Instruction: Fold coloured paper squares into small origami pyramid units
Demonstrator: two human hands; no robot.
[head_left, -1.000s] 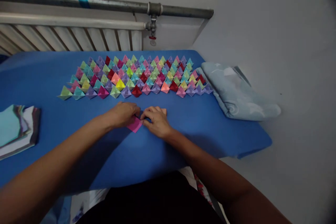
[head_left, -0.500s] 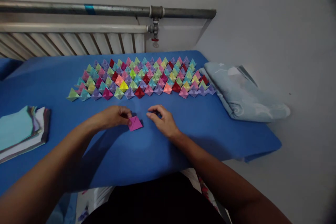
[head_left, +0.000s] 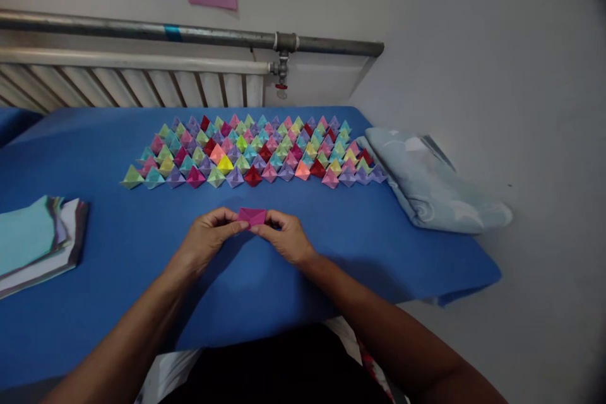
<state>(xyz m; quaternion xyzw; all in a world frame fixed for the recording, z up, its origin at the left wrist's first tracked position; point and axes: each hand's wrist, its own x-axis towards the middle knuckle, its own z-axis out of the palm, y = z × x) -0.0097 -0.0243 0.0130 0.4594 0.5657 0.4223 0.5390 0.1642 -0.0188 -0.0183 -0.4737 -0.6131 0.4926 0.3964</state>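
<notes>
A folded magenta paper (head_left: 252,216) is held up between both hands, just in front of the rows of paper boats. My left hand (head_left: 208,232) pinches its left end, thumb low on the near side. On its right end, my right hand (head_left: 288,237) closes with thumb and fingers. Creases meet near the middle of the paper's near face. Beyond the hands, many small origami boats (head_left: 253,175) in mixed colours stand in close rows on the blue cloth (head_left: 265,290).
Stacked coloured paper sheets (head_left: 28,230) lie at the left. A folded pale blue blanket (head_left: 426,183) sits at the right against the wall. Behind the table run a radiator (head_left: 132,85), a metal pipe (head_left: 222,36) and a valve with a red handle (head_left: 281,86).
My right hand has come left and taken the paper's right end. The paper has turned from a flat diamond to a band shape between both hands. The view has tilted up slightly.
</notes>
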